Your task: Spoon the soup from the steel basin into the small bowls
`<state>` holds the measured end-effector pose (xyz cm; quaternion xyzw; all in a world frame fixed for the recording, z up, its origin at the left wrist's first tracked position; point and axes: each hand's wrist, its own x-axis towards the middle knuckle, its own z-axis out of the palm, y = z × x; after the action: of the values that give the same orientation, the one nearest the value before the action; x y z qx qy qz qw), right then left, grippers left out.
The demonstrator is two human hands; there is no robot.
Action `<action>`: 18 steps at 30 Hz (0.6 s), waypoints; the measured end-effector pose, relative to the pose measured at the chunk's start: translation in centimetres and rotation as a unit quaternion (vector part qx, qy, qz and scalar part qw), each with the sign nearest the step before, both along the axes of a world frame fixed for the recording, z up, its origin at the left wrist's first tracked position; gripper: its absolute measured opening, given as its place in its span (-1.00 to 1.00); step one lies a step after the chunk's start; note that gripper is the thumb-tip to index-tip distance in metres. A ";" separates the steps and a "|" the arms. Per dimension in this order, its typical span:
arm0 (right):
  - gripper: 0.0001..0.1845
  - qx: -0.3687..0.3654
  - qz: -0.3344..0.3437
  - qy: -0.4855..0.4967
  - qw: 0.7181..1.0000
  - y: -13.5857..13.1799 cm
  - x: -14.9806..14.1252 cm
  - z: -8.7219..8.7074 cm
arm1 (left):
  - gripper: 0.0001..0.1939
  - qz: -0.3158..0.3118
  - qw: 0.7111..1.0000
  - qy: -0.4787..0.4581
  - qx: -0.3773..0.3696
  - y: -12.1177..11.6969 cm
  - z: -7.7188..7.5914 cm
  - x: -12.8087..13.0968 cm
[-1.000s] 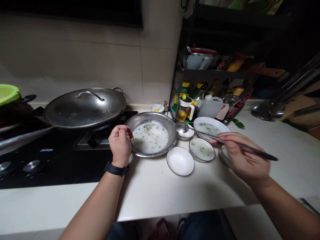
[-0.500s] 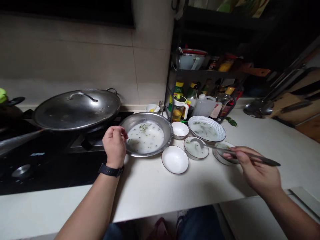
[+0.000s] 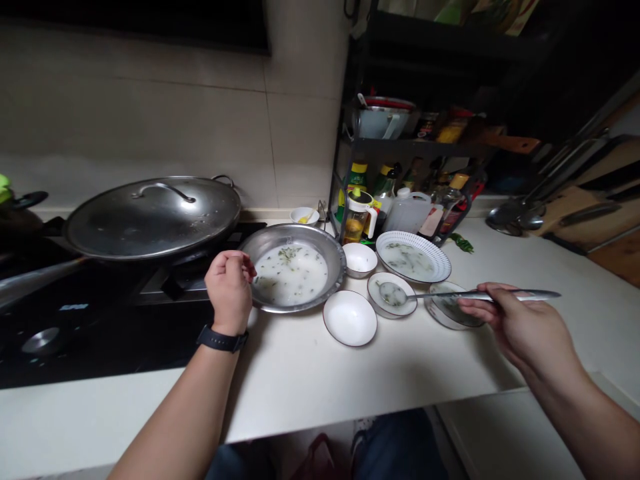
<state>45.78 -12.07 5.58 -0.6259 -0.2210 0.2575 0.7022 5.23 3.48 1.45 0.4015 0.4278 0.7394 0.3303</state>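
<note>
My right hand grips the handle of a metal ladle. The ladle's head is at the small bowl of whitish soup and carries soup with green bits. My left hand, curled closed, is at the left rim of the steel basin, which holds similar soup with greens; whether its fingers hold the rim is hidden. In front sits a white bowl with nothing visible in it. Partly behind the ladle handle and my right fingers stands another soup bowl.
A wide patterned bowl of soup and a small white bowl stand behind. A lidded wok rests on the black stove at left. Bottles and an oil jug crowd the rack. Green peppers lie at right.
The ladle's head has turned from edge-down to face up, now showing soup in it. My right hand has rotated and shifted slightly right and lower. My left hand stays in place.
</note>
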 end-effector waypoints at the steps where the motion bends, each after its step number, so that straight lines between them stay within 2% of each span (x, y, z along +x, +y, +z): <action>1: -0.89 -0.002 -0.003 0.001 1.000 0.1 -0.1 0.3 | -0.91 0.000 1.000 0.000 0.001 0.0 0.0 0.0; 11: -0.93 0.052 0.013 -0.042 0.998 2.1 -1.7 4.3 | -0.92 -0.004 1.000 -0.006 0.008 0.1 -0.1 0.0; 18: -0.94 0.053 0.086 -0.065 0.993 5.5 -4.5 5.9 | -0.89 -0.014 1.000 -0.016 0.014 0.1 -0.3 0.0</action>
<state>41.32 -6.61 11.52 -0.5820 -0.3321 0.2636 0.6939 5.19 3.62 1.19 0.4002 0.4066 0.7469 0.3415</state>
